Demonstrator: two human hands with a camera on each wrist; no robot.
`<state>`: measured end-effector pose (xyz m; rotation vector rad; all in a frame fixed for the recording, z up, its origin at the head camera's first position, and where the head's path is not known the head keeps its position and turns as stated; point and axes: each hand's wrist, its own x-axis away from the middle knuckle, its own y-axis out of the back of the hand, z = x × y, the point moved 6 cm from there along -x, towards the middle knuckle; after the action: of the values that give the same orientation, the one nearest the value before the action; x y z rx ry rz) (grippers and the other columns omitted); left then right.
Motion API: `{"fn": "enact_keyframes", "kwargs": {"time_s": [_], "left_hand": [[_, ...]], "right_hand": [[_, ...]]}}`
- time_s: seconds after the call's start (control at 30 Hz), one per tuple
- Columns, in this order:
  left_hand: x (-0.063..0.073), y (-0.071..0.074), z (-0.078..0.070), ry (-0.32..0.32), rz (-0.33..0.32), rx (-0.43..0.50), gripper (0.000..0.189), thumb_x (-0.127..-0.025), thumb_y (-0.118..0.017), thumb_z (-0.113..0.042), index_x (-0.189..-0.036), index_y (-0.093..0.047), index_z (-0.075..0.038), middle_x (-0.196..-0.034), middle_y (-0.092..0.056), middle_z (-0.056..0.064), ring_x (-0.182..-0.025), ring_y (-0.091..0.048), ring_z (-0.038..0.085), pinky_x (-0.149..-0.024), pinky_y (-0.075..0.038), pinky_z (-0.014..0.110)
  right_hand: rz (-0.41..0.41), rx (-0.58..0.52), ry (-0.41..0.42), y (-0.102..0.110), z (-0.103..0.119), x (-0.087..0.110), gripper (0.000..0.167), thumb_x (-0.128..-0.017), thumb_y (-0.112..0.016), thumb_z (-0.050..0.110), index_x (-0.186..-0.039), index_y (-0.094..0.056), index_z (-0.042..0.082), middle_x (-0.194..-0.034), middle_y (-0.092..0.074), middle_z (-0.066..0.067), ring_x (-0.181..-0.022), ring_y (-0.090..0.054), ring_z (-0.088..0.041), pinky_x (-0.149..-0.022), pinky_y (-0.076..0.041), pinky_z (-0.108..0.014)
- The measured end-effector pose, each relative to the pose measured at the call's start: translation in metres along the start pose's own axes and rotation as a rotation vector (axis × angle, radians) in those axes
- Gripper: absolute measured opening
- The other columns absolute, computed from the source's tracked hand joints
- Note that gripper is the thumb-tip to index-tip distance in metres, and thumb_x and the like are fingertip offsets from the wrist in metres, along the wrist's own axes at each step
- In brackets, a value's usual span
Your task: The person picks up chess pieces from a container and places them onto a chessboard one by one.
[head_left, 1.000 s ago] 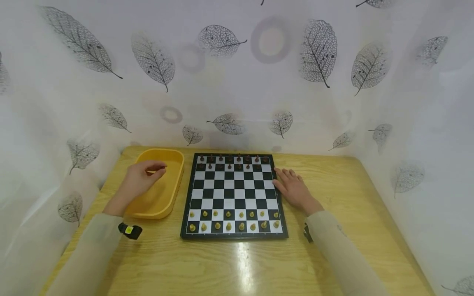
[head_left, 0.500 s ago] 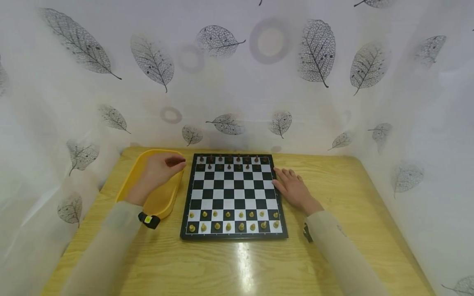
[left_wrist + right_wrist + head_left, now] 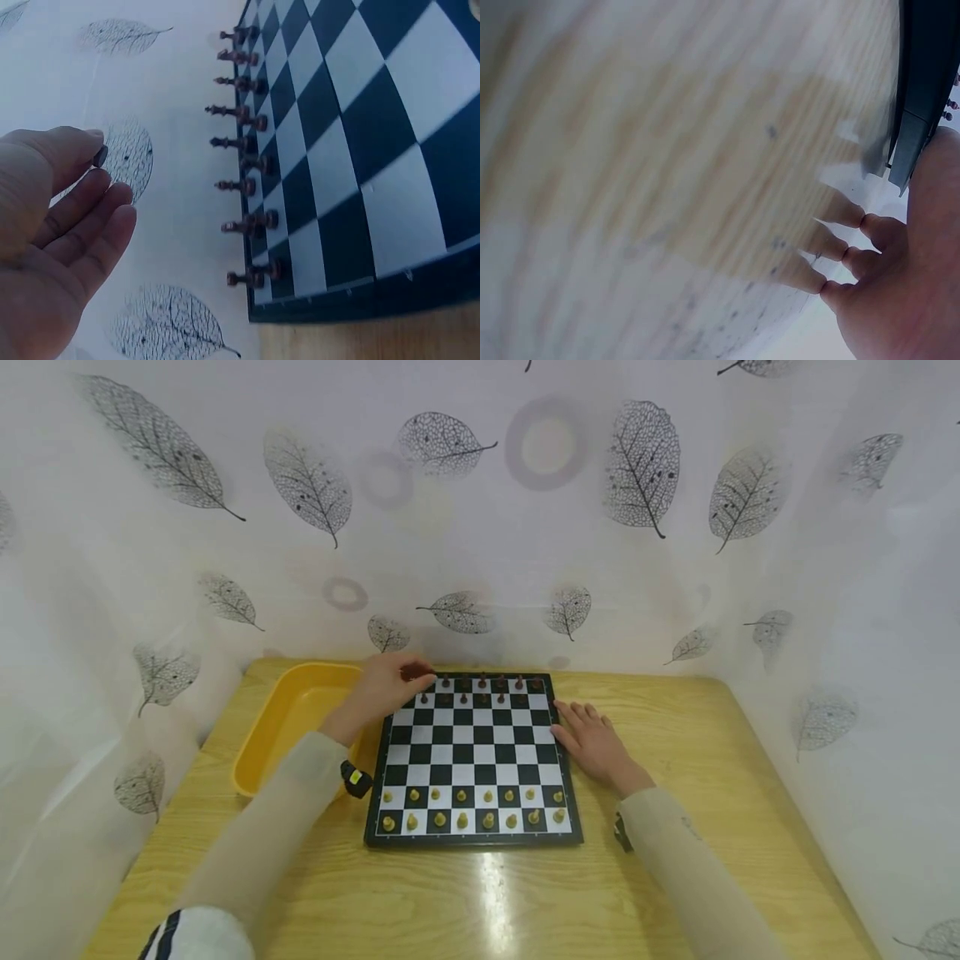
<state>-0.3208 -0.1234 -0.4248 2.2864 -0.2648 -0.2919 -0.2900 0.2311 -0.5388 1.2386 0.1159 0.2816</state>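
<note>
My left hand point(image 3: 381, 689) is over the far left corner of the chessboard point(image 3: 474, 752). Between thumb and forefinger it pinches a small dark chess piece point(image 3: 100, 156), mostly covered by the fingertips. In the left wrist view, dark red chess pieces point(image 3: 234, 142) stand in two rows along the board's far edge; the second row's rightmost square is bare in the head view. Yellow chess pieces point(image 3: 462, 820) fill two rows on the near side. My right hand point(image 3: 596, 747) rests palm down on the table, its straight fingers beside the board's right edge, thumb touching the frame.
A yellow plastic tray point(image 3: 251, 752) stands left of the board, partly behind my left forearm. The wooden table point(image 3: 420, 902) meets a white curtain point(image 3: 480, 527) with a leaf print at the back and sides.
My left hand has moved right from above the yellow tray to the board's far left corner, carrying the small dark piece. The right hand has stayed in place.
</note>
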Motion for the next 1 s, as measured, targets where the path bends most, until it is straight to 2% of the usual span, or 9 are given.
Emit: {"fn": "enact_keyframes", "kwargs": {"time_s": [0.13, 0.27, 0.43, 0.53, 0.67, 0.8, 1.0], "left_hand": [[-0.016, -0.016, -0.014, -0.007, 0.044, -0.026, 0.029, -0.104, -0.068, -0.030, -0.125, -0.073, -0.011, -0.116, -0.074, 0.007, -0.104, -0.067, 0.025, -0.097, -0.059, 0.043], [-0.028, -0.033, -0.029, -0.020, 0.090, -0.005, 0.027, -0.103, -0.069, -0.023, -0.125, -0.073, -0.008, -0.117, -0.075, 0.009, -0.105, -0.067, 0.025, -0.096, -0.059, 0.041], [-0.039, -0.053, -0.043, -0.052, 0.137, 0.027, 0.026, -0.102, -0.070, -0.019, -0.123, -0.074, -0.005, -0.115, -0.075, 0.010, -0.102, -0.069, 0.023, -0.091, -0.060, 0.038], [-0.046, -0.063, -0.049, -0.077, 0.142, 0.025, 0.024, -0.102, -0.070, -0.020, -0.119, -0.076, -0.005, -0.111, -0.077, 0.009, -0.098, -0.070, 0.022, -0.087, -0.060, 0.037], [-0.055, -0.075, -0.057, -0.101, 0.151, 0.010, 0.022, -0.102, -0.069, -0.020, -0.117, -0.076, -0.006, -0.110, -0.077, 0.010, -0.098, -0.071, 0.023, -0.088, -0.060, 0.038], [-0.062, -0.088, -0.066, -0.103, 0.167, -0.016, 0.023, -0.102, -0.067, -0.019, -0.119, -0.077, -0.006, -0.112, -0.078, 0.009, -0.100, -0.071, 0.022, -0.089, -0.060, 0.037], [-0.070, -0.110, -0.078, -0.098, 0.213, -0.010, 0.019, -0.102, -0.069, -0.019, -0.115, -0.079, -0.007, -0.109, -0.079, 0.008, -0.089, -0.073, 0.019, -0.082, -0.061, 0.032]], "right_hand": [[-0.004, -0.001, -0.002, 0.000, -0.001, 0.001, 0.067, -0.112, -0.030, 0.056, -0.169, -0.024, 0.020, -0.171, -0.028, -0.023, -0.159, -0.019, -0.051, -0.127, -0.014, -0.070], [-0.006, -0.008, 0.000, 0.000, 0.000, 0.000, 0.067, -0.112, -0.031, 0.055, -0.169, -0.024, 0.020, -0.171, -0.028, -0.023, -0.159, -0.019, -0.050, -0.127, -0.013, -0.069], [-0.007, -0.007, 0.007, 0.000, 0.001, 0.000, 0.067, -0.112, -0.031, 0.055, -0.169, -0.025, 0.020, -0.171, -0.028, -0.023, -0.159, -0.020, -0.050, -0.127, -0.014, -0.069], [-0.011, -0.006, 0.009, 0.001, 0.001, -0.001, 0.067, -0.112, -0.031, 0.055, -0.169, -0.025, 0.021, -0.171, -0.029, -0.022, -0.159, -0.020, -0.050, -0.127, -0.014, -0.070], [-0.012, -0.004, 0.012, 0.001, 0.002, -0.001, 0.066, -0.113, -0.032, 0.055, -0.169, -0.025, 0.020, -0.171, -0.029, -0.022, -0.159, -0.021, -0.050, -0.127, -0.014, -0.070], [-0.010, -0.003, 0.011, 0.002, 0.002, 0.000, 0.066, -0.113, -0.032, 0.054, -0.169, -0.026, 0.019, -0.171, -0.030, -0.023, -0.158, -0.021, -0.051, -0.127, -0.015, -0.070], [-0.002, -0.011, -0.005, 0.002, 0.001, 0.000, 0.067, -0.112, -0.031, 0.055, -0.169, -0.026, 0.020, -0.171, -0.029, -0.023, -0.159, -0.021, -0.051, -0.127, -0.015, -0.070]]}}
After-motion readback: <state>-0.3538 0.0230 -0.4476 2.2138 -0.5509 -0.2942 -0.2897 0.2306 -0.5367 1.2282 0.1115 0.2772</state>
